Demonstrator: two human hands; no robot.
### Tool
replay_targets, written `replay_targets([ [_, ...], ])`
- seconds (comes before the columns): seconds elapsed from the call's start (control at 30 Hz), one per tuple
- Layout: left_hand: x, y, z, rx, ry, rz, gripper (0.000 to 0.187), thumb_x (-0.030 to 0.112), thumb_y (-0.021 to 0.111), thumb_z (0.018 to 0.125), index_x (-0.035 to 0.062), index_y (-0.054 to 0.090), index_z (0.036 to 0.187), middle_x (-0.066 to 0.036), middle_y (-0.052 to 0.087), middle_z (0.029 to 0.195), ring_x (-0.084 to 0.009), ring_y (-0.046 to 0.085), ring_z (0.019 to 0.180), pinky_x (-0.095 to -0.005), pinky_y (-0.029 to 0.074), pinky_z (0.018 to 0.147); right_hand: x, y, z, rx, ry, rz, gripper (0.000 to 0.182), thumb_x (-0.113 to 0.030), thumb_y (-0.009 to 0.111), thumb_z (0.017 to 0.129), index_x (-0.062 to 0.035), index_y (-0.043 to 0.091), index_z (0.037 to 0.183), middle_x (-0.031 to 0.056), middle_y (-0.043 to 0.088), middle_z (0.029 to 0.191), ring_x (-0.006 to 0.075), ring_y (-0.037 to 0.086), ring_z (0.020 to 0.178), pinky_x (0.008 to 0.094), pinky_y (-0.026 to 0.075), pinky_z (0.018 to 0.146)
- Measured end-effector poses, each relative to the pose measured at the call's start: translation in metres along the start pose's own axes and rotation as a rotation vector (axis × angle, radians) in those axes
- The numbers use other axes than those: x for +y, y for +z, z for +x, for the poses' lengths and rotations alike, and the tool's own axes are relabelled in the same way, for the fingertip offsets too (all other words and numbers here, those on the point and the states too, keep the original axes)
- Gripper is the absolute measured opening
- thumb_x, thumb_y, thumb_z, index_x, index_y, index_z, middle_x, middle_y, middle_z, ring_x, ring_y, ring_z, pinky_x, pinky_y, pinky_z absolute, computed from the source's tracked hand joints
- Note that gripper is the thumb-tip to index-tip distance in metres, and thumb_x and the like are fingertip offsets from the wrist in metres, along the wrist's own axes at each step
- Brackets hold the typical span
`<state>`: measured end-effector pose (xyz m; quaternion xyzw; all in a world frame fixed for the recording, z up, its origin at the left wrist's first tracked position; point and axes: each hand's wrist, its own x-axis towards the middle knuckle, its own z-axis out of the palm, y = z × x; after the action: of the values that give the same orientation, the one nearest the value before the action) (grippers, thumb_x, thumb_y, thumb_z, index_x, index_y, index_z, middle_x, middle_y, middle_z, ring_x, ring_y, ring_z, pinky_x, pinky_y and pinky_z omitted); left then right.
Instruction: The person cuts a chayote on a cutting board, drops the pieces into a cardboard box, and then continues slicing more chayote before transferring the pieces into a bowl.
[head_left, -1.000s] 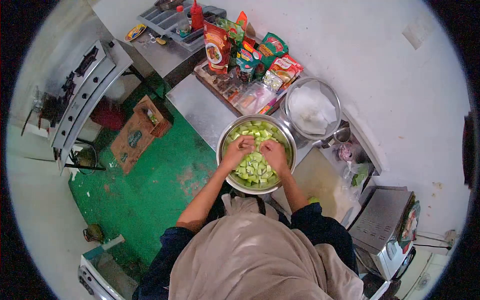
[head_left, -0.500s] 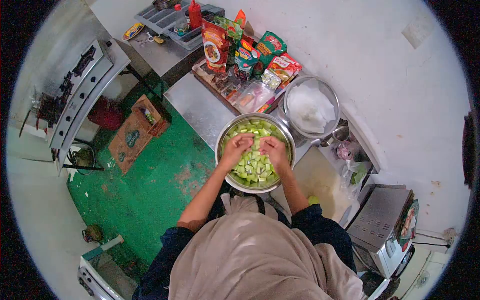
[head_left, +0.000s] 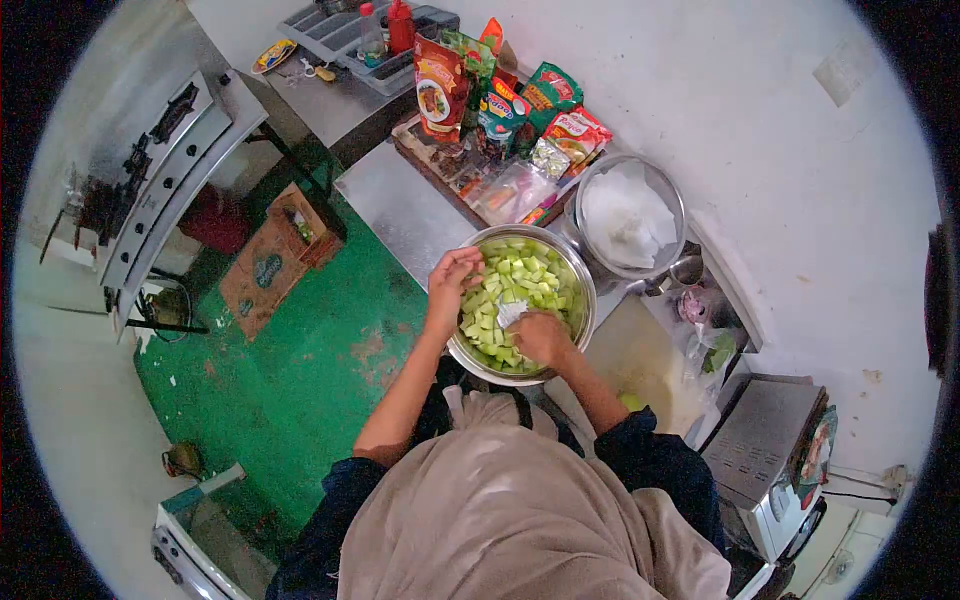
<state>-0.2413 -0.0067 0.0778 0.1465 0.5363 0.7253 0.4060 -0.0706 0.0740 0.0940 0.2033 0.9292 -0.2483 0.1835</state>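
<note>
A round steel bowl (head_left: 586, 275) holds many pale green vegetable chunks (head_left: 530, 270). My left hand (head_left: 455, 280) is at the bowl's left rim, its fingers loosely bent and apart over the edge, with nothing in them. Down among the chunks on the near right side is my right hand (head_left: 541, 338), closed, with its fingertips mostly hidden. A small bright white patch (head_left: 512, 313) lies right in front of those fingers on top of the chunks; I cannot tell whether the fingers hold part of it.
Behind the bowl, a tray (head_left: 430, 160) carries seasoning packets (head_left: 440, 90). A clear container with white contents (head_left: 628, 215) stands at its right. A cutting board (head_left: 640, 355) lies right of the bowl, near an oven (head_left: 760, 440). A stove (head_left: 165, 190) is at far left.
My hands have parted from the bowl's middle: the left moved to the left rim, the right down into the chunks. A white patch now shows on the chunks.
</note>
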Motion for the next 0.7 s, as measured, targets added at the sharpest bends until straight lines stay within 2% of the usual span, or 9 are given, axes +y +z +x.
replay_targets([
  [0.03, 0.003, 0.000, -0.001, 0.021, -0.002, -0.043, 0.022, 0.012, 0.047, 0.091, 0.0034, 0.058, 0.109, -0.007, 0.060, 0.106, -0.0148, 0.058, 0.094, -0.0272, 0.047, 0.080, -0.003, -0.012, 0.002, -0.081, 0.044, 0.051, 0.015, -0.006, 0.051, 0.077, -0.0052, 0.066, 0.075, 0.0118, 0.063, 0.096, 0.0314, 0.055, 0.102, 0.0430, 0.043, 0.088],
  [0.13, 0.003, 0.002, -0.002, 0.045, 0.057, -0.047, 0.025, 0.013, 0.047, 0.092, 0.0028, 0.054, 0.113, -0.009, 0.059, 0.107, -0.0164, 0.059, 0.093, -0.0288, 0.048, 0.081, -0.003, -0.017, 0.019, 0.176, 0.034, 0.137, 0.015, -0.008, 0.053, 0.078, -0.0053, 0.066, 0.085, 0.0117, 0.062, 0.105, 0.0311, 0.053, 0.105, 0.0446, 0.043, 0.087],
  [0.23, 0.000, 0.007, -0.006, 0.089, 0.153, -0.090, 0.029, 0.014, 0.046, 0.092, 0.0017, 0.050, 0.118, -0.010, 0.057, 0.110, -0.0171, 0.059, 0.092, -0.0293, 0.049, 0.081, -0.007, 0.016, 0.048, 0.637, -0.167, 0.131, 0.022, -0.013, 0.055, 0.080, -0.0061, 0.063, 0.099, 0.0113, 0.057, 0.115, 0.0301, 0.049, 0.114, 0.0470, 0.042, 0.089],
  [0.33, -0.003, 0.002, -0.006, 0.072, 0.193, -0.068, 0.032, 0.014, 0.044, 0.093, 0.0012, 0.046, 0.122, -0.011, 0.055, 0.113, -0.0172, 0.059, 0.092, -0.0294, 0.049, 0.081, -0.017, 0.031, 0.042, 0.502, -0.190, -0.224, 0.032, -0.016, 0.056, 0.081, -0.0076, 0.057, 0.112, 0.0109, 0.050, 0.124, 0.0275, 0.042, 0.124, 0.0509, 0.038, 0.095],
  [0.37, -0.004, 0.000, -0.004, 0.072, 0.183, -0.080, 0.031, 0.014, 0.044, 0.093, 0.0010, 0.046, 0.121, -0.012, 0.055, 0.114, -0.0170, 0.059, 0.092, -0.0293, 0.049, 0.081, -0.018, 0.026, 0.036, 0.396, -0.228, -0.182, 0.034, -0.021, 0.055, 0.083, -0.0089, 0.057, 0.115, 0.0097, 0.048, 0.127, 0.0254, 0.037, 0.128, 0.0551, 0.034, 0.100],
  [0.5, -0.006, 0.000, -0.004, 0.086, 0.138, -0.091, 0.030, 0.015, 0.043, 0.094, 0.0003, 0.048, 0.120, -0.012, 0.055, 0.114, -0.0167, 0.059, 0.091, -0.0288, 0.049, 0.081, 0.013, 0.032, 0.017, 0.249, -0.238, -0.133, 0.034, -0.020, 0.056, 0.084, -0.0116, 0.058, 0.117, 0.0065, 0.051, 0.128, 0.0283, 0.042, 0.124, 0.0488, 0.033, 0.100],
  [0.6, -0.006, 0.003, -0.004, 0.072, 0.149, -0.054, 0.029, 0.015, 0.042, 0.094, 0.0000, 0.050, 0.117, -0.012, 0.056, 0.111, -0.0167, 0.059, 0.091, -0.0289, 0.049, 0.081, 0.030, 0.004, 0.024, -0.140, -0.114, 0.150, 0.037, -0.021, 0.057, 0.083, -0.0123, 0.056, 0.119, 0.0074, 0.051, 0.129, 0.0289, 0.042, 0.124, 0.0452, 0.032, 0.102],
  [0.67, -0.008, 0.003, -0.004, 0.067, 0.151, -0.033, 0.029, 0.016, 0.041, 0.094, 0.0001, 0.052, 0.116, -0.011, 0.057, 0.110, -0.0168, 0.059, 0.091, -0.0290, 0.048, 0.081, 0.033, -0.014, 0.027, -0.068, 0.085, 0.138, 0.041, -0.022, 0.058, 0.083, -0.0106, 0.054, 0.123, 0.0097, 0.047, 0.133, 0.0317, 0.039, 0.125, 0.0429, 0.031, 0.104],
  [0.7, -0.008, 0.004, -0.004, 0.072, 0.146, -0.029, 0.029, 0.017, 0.041, 0.094, 0.0002, 0.052, 0.115, -0.011, 0.058, 0.109, -0.0168, 0.059, 0.091, -0.0290, 0.048, 0.081, 0.036, -0.010, 0.029, 0.055, 0.132, 0.104, 0.043, -0.022, 0.058, 0.083, -0.0097, 0.053, 0.124, 0.0108, 0.045, 0.135, 0.0330, 0.038, 0.126, 0.0428, 0.030, 0.104],
])
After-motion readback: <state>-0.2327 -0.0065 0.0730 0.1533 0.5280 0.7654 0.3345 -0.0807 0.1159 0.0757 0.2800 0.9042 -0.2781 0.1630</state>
